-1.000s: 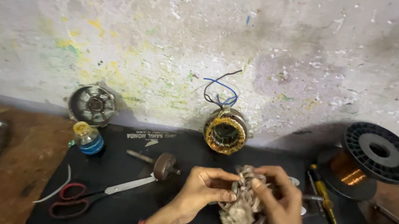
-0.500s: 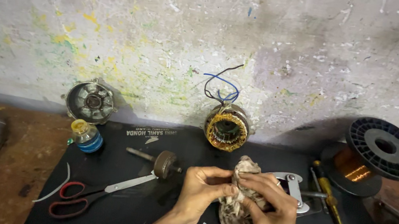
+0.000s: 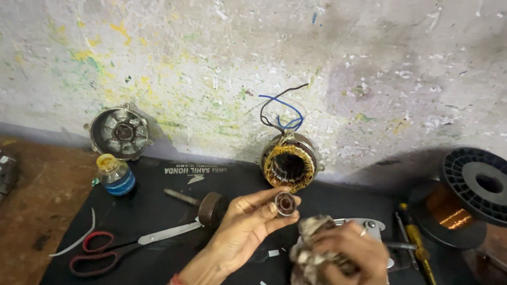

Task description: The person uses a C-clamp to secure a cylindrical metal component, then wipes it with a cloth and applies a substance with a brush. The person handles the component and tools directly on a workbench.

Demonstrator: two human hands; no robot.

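Moved: left hand [image 3: 248,224] has come away from the rag [image 3: 313,283], lifted.
Left grip: fingers closed around a small bearing [image 3: 285,202], above the black mat [image 3: 152,207].
Right grip: right hand [image 3: 353,259] clutches the rag.
Near: scissors [image 3: 120,246], stator [image 3: 290,164].

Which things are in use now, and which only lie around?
In use: small round metal bearing in left hand; dirty grey rag in right hand.
Lying about: red-handled scissors, black wire spool, copper-wound stator, yellow-capped blue bottle.
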